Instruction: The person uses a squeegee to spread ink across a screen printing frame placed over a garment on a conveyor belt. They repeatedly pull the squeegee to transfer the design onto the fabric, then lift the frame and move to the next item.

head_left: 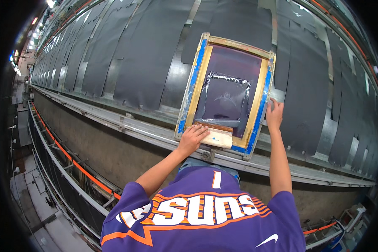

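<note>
A screen printing frame (239,46) with gold-coloured inner borders and blue tape along its sides lies tilted on the dark-covered table. Its mesh (233,63) is dark purple, with a glossy dark ink band (229,77) around a faint arched design. My left hand (193,137) is closed over the left end of a squeegee (218,139) with a pale wooden handle, which rests at the frame's near end. At the frame's right side is my right hand (274,114), its fingers curled against the outer edge; the contact is partly hidden.
Black sheets (143,59) with shiny metal strips between them cover the long table. A metal rail (126,122) runs along its near edge, just in front of my body. Beyond the walkway at left stands another rail with an orange strip (75,161).
</note>
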Demonstrator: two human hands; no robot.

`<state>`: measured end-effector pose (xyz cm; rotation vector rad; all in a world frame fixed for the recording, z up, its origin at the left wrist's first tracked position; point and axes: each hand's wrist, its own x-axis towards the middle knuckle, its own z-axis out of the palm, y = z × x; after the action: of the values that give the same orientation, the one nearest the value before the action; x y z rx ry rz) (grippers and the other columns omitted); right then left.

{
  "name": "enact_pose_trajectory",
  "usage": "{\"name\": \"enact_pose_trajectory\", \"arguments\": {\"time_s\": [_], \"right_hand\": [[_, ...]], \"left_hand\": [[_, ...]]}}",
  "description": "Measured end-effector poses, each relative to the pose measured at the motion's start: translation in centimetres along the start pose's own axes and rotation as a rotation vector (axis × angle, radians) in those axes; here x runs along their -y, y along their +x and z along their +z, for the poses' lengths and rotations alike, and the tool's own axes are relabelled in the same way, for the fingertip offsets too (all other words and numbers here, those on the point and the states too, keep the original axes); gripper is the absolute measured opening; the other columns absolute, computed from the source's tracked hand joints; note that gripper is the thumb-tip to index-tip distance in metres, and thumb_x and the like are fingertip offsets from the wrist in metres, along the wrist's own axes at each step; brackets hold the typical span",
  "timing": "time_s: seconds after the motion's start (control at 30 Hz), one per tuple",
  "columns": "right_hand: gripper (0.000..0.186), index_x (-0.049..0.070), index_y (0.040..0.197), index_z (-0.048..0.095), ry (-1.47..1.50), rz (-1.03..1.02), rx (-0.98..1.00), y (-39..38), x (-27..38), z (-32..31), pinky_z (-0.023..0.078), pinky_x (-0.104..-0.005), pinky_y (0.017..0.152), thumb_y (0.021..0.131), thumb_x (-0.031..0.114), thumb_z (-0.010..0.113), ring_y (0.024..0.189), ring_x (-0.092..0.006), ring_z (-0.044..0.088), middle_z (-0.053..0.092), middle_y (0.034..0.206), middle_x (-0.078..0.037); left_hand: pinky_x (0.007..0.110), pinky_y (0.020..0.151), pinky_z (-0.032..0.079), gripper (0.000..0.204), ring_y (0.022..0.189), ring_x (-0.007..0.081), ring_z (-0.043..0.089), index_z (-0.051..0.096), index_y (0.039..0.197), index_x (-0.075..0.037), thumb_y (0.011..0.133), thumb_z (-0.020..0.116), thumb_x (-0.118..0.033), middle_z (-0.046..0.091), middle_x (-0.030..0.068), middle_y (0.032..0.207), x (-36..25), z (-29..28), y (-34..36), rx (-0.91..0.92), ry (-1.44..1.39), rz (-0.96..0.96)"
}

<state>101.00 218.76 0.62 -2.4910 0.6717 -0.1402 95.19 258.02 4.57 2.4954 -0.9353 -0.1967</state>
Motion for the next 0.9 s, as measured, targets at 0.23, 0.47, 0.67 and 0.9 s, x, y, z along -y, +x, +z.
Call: {"name": "enact_pose_trajectory", "arguments": {"time_s": [0.23, 0.47, 0.67, 0.9], "right_hand": [[0.062, 0.012, 0.126, 0.067, -0.108, -0.545, 0.449, 1.0, 11.0, -4.7, 0.05, -0.0464, 0.092, 0.076, 0.046, 0.081, 0.11, -0.0363, 0.06, 0.065, 0.118, -0.016], [0.028, 0.005, 0.096, 0.074, -0.102, -0.59, 0.119, 3.9, 8.6, 4.9, 0.05, -0.0448, 0.086, 0.067, 0.005, 0.075, 0.092, -0.0356, 0.059, 0.064, 0.094, -0.014], [0.037, 0.005, 0.094, 0.075, 0.022, -0.515, 0.157, -9.8, 5.7, 3.5, 0.049, -0.0423, 0.089, 0.059, -0.005, 0.074, 0.097, -0.0337, 0.058, 0.064, 0.094, -0.012], [0.032, 0.004, 0.097, 0.068, -0.06, -0.582, 0.2, 1.9, 6.7, 2.6, 0.048, -0.045, 0.089, 0.067, 0.001, 0.076, 0.097, -0.0362, 0.058, 0.063, 0.101, -0.015]], "left_hand": [[0.041, 0.098, 0.049, 0.049, 0.114, 0.0291, 0.063, 0.07, 0.119, -0.013, 0.072, 0.064, 0.0, 0.07, 0.0077, 0.118, 5.4, 0.0, 15.5, 0.029, -0.128, -0.03], [0.045, 0.087, 0.053, 0.031, 0.097, 0.0329, 0.069, 0.078, 0.1, -0.018, 0.074, 0.066, -0.005, 0.073, 0.0121, 0.097, 7.3, 0.7, 21.9, -0.08, -0.056, -0.146], [0.037, 0.085, 0.048, 0.034, 0.105, 0.0198, 0.063, 0.074, 0.108, -0.02, 0.079, 0.063, -0.005, 0.07, 0.0018, 0.107, 3.4, 5.2, 9.5, -0.114, 0.022, -0.005], [0.044, 0.087, 0.051, 0.031, 0.098, 0.0319, 0.067, 0.078, 0.099, -0.02, 0.076, 0.063, -0.006, 0.073, 0.0087, 0.1, 5.5, -0.2, 20.0, 0.026, -0.176, -0.214]]}}
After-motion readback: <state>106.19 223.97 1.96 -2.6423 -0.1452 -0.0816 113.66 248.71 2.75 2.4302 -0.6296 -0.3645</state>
